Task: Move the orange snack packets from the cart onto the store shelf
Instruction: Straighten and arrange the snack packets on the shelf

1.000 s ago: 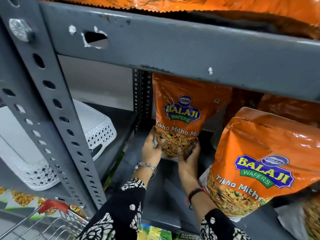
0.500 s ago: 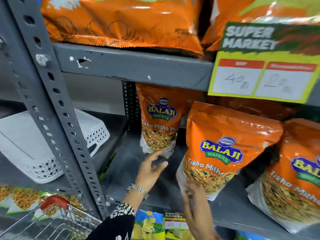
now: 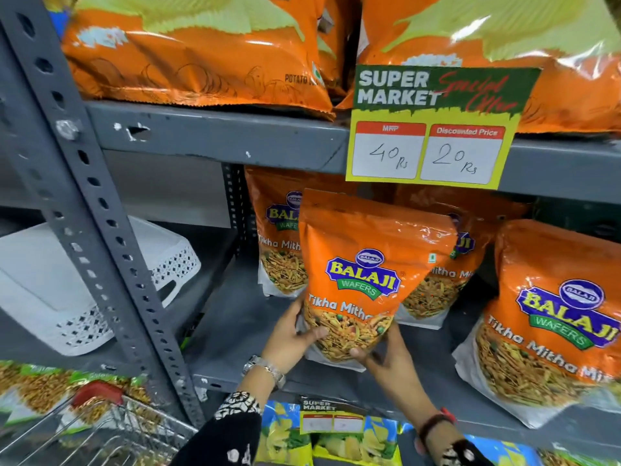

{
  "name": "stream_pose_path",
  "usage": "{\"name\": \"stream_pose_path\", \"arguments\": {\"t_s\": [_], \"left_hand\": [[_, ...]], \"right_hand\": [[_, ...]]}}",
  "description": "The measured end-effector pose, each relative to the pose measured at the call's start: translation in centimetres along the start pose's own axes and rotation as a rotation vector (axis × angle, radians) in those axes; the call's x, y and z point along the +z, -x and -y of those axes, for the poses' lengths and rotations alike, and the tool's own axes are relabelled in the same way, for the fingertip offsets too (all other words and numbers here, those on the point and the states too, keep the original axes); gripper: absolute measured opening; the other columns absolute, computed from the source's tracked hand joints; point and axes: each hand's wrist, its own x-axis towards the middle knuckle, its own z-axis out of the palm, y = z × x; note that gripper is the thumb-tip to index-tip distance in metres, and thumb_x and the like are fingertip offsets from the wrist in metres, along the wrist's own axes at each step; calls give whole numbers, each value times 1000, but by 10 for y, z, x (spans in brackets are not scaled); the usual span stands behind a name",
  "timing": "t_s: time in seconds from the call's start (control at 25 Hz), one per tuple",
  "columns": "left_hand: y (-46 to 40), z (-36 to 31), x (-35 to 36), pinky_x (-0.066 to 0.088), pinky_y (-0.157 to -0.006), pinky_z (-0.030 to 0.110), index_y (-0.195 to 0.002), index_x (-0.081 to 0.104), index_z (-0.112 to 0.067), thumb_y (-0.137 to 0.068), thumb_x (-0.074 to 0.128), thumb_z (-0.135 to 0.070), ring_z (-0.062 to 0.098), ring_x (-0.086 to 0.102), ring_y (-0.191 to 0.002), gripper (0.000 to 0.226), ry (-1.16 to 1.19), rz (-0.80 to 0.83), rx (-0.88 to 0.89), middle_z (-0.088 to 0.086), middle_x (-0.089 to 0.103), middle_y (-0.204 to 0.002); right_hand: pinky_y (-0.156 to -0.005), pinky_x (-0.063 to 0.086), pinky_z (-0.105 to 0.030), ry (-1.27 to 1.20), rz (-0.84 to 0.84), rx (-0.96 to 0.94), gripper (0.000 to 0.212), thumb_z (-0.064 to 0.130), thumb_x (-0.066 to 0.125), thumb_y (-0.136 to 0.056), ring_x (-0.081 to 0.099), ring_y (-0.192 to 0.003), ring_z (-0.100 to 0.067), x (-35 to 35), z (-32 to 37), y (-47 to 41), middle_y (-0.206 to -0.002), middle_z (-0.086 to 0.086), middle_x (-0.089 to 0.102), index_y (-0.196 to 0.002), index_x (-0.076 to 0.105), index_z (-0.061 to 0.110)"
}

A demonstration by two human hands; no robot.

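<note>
An orange Balaji snack packet (image 3: 364,264) stands upright near the front of the grey middle shelf (image 3: 242,317). My left hand (image 3: 289,338) grips its lower left corner and my right hand (image 3: 386,358) holds its lower right edge. Behind it at the back left stands another orange packet (image 3: 275,237), partly hidden. A third packet (image 3: 447,270) leans behind on the right, and a larger-looking one (image 3: 554,317) stands at the far right front. The wire cart (image 3: 100,428) with its red handle shows at the lower left.
A yellow price sign (image 3: 433,129) hangs from the upper shelf edge (image 3: 218,136). Big orange chip bags (image 3: 195,58) lie above. A grey perforated upright (image 3: 84,210) stands on the left, with a white plastic basket (image 3: 67,284) behind it. Blue and yellow packets (image 3: 336,438) fill the shelf below.
Both hands let go of the back-left packet and drew back; now they hold a different orange packet in front of it. The camera has tilted up and back.
</note>
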Motion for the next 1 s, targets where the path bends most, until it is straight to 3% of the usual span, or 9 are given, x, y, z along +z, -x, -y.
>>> {"name": "stream_pose_path", "arguments": {"t_s": [0.12, 0.2, 0.36, 0.52, 0.72, 0.76, 0.84, 0.92, 1.0], "left_hand": [[12, 6, -35, 38, -87, 20, -133, 33, -19, -76, 67, -11, 9, 43, -115, 67, -17, -143, -2, -8, 48, -122], [19, 10, -54, 36, -91, 26, -133, 34, -16, -78, 64, -7, 10, 43, -117, 63, 21, -237, -2, -8, 47, -122], [22, 17, -78, 36, -105, 40, -135, 29, -21, -83, 58, -7, 17, 42, -124, 61, 90, -287, -27, 0, 46, -132], [20, 23, -84, 34, -108, 53, -136, 28, -23, -84, 56, -9, 22, 40, -128, 61, 107, -300, -44, 6, 44, -139], [25, 28, -75, 31, -110, 47, -138, 25, -18, -84, 55, -9, 23, 36, -131, 62, 84, -412, -24, 10, 39, -143], [30, 29, -67, 32, -108, 44, -137, 27, -16, -84, 56, -10, 24, 37, -130, 61, 86, -501, -40, 11, 37, -143], [41, 31, -51, 39, -95, 38, -130, 36, -9, -82, 59, -10, 29, 45, -119, 53, 58, -717, -79, 16, 37, -136], [53, 28, -28, 45, -82, 32, -114, 47, -6, -80, 61, -6, 30, 51, -98, 36, 12, -845, -34, 21, 41, -119], [63, 21, 1, 47, -69, 13, -93, 53, -16, -78, 61, -1, 23, 53, -81, 22, -30, -783, 60, 19, 48, -104]], "right_hand": [[-92, 46, -29, -25, 36, -20, 65, 19, 75, -69, 48, -114, -8, 36, 16, -10, -123, 4, 51, -113, 34, 42], [-94, 45, -35, -47, 60, -38, 65, 21, 77, -67, 48, -115, -9, 61, 27, -15, -123, 5, 51, -112, 36, 44], [-75, 42, 0, -96, 83, -42, 64, 23, 79, -65, 46, -103, 15, 92, 33, -27, -112, 24, 50, -105, 36, 50], [-69, 42, -1, -145, 101, -9, 64, 19, 78, -66, 44, -101, 12, 98, 27, -32, -109, 25, 49, -106, 35, 46], [-79, 37, 4, -124, 118, -42, 68, 25, 76, -68, 40, -105, 22, 96, 28, -29, -117, 30, 42, -118, 34, 43], [-91, 35, -1, -117, 106, -40, 71, 26, 74, -70, 36, -112, 17, 89, 27, -26, -125, 26, 39, -126, 32, 36], [-108, 30, -25, -100, 10, -18, 69, 25, 68, -76, 33, -127, -3, 70, 21, -22, -137, 11, 36, -133, 29, 25], [-111, 30, -38, -75, -148, -47, 55, 24, 61, -82, 37, -129, -15, 38, 14, -17, -138, -1, 41, -130, 35, 20], [-109, 32, -47, -55, -276, -50, 46, 28, 53, -86, 39, -127, -21, 5, 10, -12, -136, -8, 44, -128, 38, 16]]}}
